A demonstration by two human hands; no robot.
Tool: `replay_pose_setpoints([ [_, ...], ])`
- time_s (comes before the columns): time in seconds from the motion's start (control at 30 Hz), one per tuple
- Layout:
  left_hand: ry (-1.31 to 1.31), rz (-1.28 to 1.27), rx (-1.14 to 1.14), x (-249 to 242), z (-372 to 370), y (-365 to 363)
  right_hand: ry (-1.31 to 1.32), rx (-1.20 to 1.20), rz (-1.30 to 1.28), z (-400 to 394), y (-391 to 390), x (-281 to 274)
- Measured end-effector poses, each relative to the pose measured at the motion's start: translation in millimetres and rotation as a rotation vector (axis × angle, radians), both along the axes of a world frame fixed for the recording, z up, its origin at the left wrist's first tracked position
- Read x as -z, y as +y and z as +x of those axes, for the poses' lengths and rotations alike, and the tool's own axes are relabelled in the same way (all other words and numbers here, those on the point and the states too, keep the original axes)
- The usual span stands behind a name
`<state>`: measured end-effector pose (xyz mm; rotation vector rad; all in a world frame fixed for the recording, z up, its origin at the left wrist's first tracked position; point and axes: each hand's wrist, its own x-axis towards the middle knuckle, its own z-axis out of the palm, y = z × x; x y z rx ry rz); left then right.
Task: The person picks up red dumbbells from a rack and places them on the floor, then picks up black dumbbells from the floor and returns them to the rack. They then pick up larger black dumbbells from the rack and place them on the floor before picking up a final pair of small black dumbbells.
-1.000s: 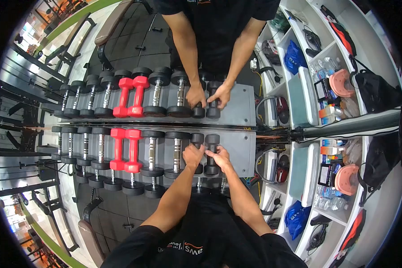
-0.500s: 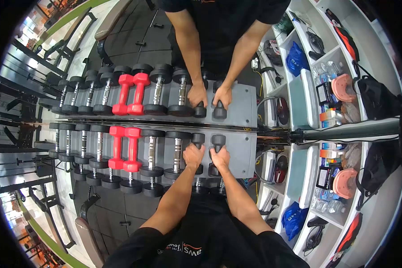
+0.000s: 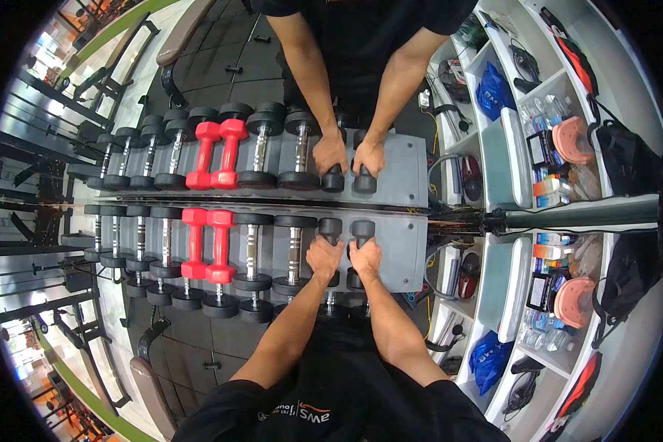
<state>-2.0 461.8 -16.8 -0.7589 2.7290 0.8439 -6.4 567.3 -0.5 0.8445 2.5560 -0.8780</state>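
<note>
My left hand (image 3: pixel 325 258) is closed around a small black dumbbell (image 3: pixel 330 230) on the grey rack shelf (image 3: pixel 399 254). My right hand (image 3: pixel 365 258) grips a second black dumbbell (image 3: pixel 362 231) just to the right, near the shelf's right end. Both stand lengthwise with their far heads toward the mirror; my fingers hide most of the handles. Left of my left hand lies a larger dumbbell with a chrome handle (image 3: pixel 295 254). Farther left is a pair of red dumbbells (image 3: pixel 219 247). The mirror repeats both hands and the weights.
More chrome-handled dumbbells (image 3: pixel 166 243) fill the shelf's left part, with a lower row (image 3: pixel 219 305) beneath. On the right, white shelving (image 3: pixel 567 361) holds a blue bag (image 3: pixel 488 359), bottles and a pink container (image 3: pixel 575 302). A bench (image 3: pixel 151 394) stands at lower left.
The whole view has shifted slightly, with the rack a little farther right. Both hands keep their grip on the black dumbbells, which stay in about the same place on the shelf.
</note>
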Motion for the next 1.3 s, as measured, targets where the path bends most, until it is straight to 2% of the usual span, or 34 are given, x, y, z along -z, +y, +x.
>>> replay_pose_setpoints([
  [0.1,-0.023,0.001,0.027,4.1,-0.9,-0.3,0.002,-0.001,0.005,0.0,0.8,4.4],
  [0.17,-0.012,0.013,0.033,10.9,-0.6,-0.5,0.002,0.003,0.003,5.2,5.3,29.3],
  [0.63,0.014,0.079,0.064,20.0,-1.1,-11.6,-0.024,-0.016,-0.024,4.3,6.8,26.8],
  [0.73,-0.116,0.515,-0.051,3.3,5.3,-15.9,0.004,-0.025,-0.012,5.6,7.7,26.4],
  [0.83,-0.149,0.735,-0.136,-9.4,20.0,-12.5,-0.001,-0.017,-0.025,1.1,3.7,-3.4],
  [0.97,-0.228,1.02,-0.146,-28.4,38.4,-11.2,-0.011,-0.022,-0.037,6.5,9.1,22.1],
  [1.07,-0.255,1.153,-0.134,-55.9,48.3,-14.9,-0.021,-0.022,-0.074,8.6,11.5,29.0],
  [1.2,-0.21,1.13,-0.165,-102.7,64.2,-21.8,-0.032,-0.019,-0.127,6.6,19.8,58.4],
  [1.27,-0.163,1.159,-0.182,-116.2,76.6,-27.7,-0.066,0.04,-0.203,5.5,16.4,46.7],
  [1.3,-0.14,1.171,-0.183,-121.1,81.1,-32.0,-0.034,0.027,-0.146,5.7,16.2,57.5],
])
